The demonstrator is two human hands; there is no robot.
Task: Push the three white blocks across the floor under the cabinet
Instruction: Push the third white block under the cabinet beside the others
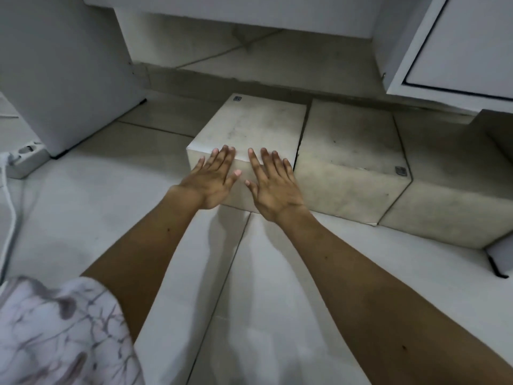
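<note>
Three white blocks stand side by side on the tiled floor in front of the cabinet's open base. The left block [255,126] is the brightest; the middle block [352,145] and the right block [455,195] touch it in a row. My left hand [213,179] lies flat with fingers spread against the left block's near face, fingertips over its top edge. My right hand [273,184] presses the same face beside it, also flat. The cabinet [249,12] overhangs a dim recess behind the blocks.
A white appliance or panel [63,79] stands at the left, with a power strip [26,159] and a white cable [11,218] on the floor beside it. A cabinet door [466,43] hangs at the upper right. A raised ledge [249,79] runs across behind the blocks.
</note>
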